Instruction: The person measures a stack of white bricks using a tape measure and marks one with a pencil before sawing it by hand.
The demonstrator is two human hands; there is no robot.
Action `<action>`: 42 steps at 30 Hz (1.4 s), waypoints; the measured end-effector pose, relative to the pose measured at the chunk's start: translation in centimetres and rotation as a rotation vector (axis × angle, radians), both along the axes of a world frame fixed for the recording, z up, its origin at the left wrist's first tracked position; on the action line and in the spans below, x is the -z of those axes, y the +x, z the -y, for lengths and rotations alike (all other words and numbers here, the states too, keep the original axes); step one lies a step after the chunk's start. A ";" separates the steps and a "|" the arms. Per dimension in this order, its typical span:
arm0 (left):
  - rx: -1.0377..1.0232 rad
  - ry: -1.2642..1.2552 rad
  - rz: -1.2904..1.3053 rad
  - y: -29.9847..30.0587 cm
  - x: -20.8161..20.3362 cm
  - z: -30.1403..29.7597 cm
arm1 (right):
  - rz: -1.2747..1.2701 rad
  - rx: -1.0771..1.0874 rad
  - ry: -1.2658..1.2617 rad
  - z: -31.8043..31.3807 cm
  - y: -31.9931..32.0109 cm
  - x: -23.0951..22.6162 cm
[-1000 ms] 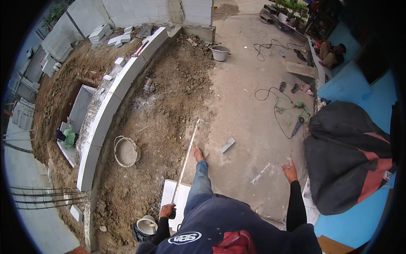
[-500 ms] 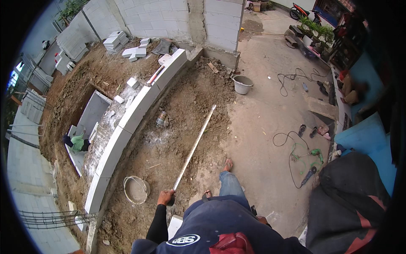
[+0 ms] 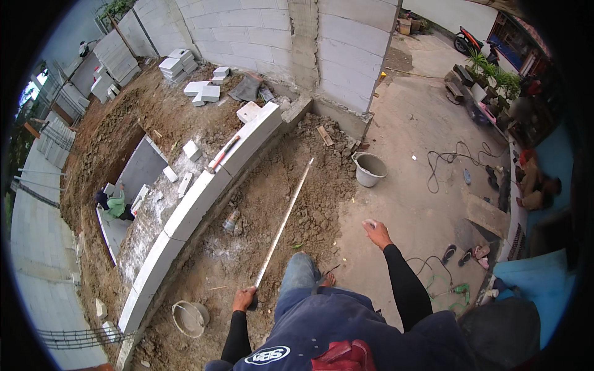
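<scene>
Looking down at a dirt patch that runs along a curved low wall of pale blocks, with a tall block wall behind it and a concrete floor off to the right. A long metal straightedge lies out over the dirt, pointing away toward the wall corner, and its near end is in the left hand, which is closed around it low down beside the person's knee. The right hand is out over the edge of the concrete, holding nothing that I can see, fingers loosely open. A grey bucket stands on the concrete just past that hand, a mortar pan sits in the dirt near the left hand, and a red-handled tool rests on top of the low wall.
</scene>
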State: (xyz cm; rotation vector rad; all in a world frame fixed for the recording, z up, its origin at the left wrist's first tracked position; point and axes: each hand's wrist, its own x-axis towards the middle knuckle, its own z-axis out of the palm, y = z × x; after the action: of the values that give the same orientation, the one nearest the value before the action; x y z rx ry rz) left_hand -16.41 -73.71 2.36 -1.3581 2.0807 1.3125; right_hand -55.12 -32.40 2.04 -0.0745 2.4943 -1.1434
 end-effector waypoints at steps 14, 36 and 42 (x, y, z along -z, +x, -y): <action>0.102 0.008 -0.072 -32.9 -0.4 11.2 | 0.460 -0.130 -0.251 20.1 -22.9 -3.8; -0.150 -0.104 -0.006 -67.4 5.0 27.3 | 0.661 0.003 -0.374 56.5 -65.7 12.2; -0.065 -0.365 0.074 -77.2 9.1 33.0 | 0.769 0.181 -0.450 60.5 -75.6 15.9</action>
State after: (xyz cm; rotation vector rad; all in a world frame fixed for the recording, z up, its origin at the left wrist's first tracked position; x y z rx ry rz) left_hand -93.64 -106.72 -6.69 -1.6038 2.3214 0.9163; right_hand -130.72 -92.86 -13.86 0.3992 1.5729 -1.4423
